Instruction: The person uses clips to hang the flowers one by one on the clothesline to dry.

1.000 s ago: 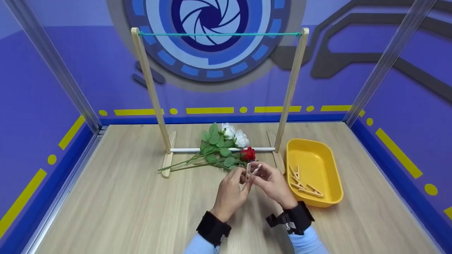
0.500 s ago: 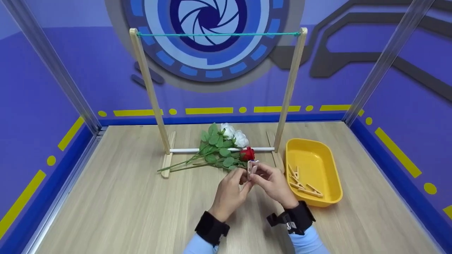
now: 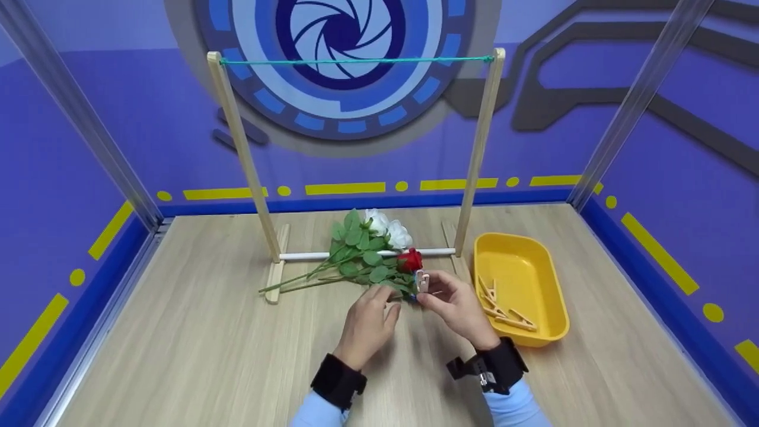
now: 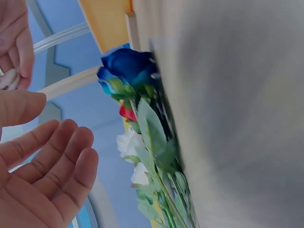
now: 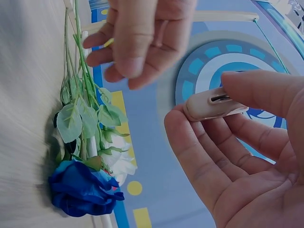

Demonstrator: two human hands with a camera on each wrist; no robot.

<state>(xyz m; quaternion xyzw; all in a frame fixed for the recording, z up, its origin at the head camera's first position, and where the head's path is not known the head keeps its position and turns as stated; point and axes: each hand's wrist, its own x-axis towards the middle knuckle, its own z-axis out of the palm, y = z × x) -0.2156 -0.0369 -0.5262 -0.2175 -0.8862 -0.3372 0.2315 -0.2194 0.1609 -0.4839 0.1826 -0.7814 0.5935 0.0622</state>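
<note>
Head view: both forearms reach in from the bottom edge in light blue sleeves [image 3: 516, 406], with black bands [image 3: 338, 381] at the wrists. The left hand [image 3: 366, 323] hangs over the table [image 3: 195, 344], back of the hand upward, its fingers loosely bent and its grip released, holding nothing. The right hand [image 3: 462, 305] angles inward from the right, and its thumb and fingers pinch a wooden clothespin [image 3: 423, 281]. A gap separates the two hands.

In the right wrist view, the clothespin lies across the fingertips, pressed between thumb and fingers and clear of the palm; its near end, with a slot, pokes out past the thumb. From the head it stands just above the thumb tip, below the red rose [image 3: 410, 260].

Right beside the hands, a blue rose [image 4: 127, 69] lies on the table, mostly hidden from the head camera. White roses [image 3: 398, 235] lie farther back, over the white bar [image 3: 305, 257] of a wooden stand [image 3: 476, 172] strung with green string [image 3: 356, 60]. To the right, a yellow tray [image 3: 551, 267] holds more clothespins [image 3: 514, 320].
</note>
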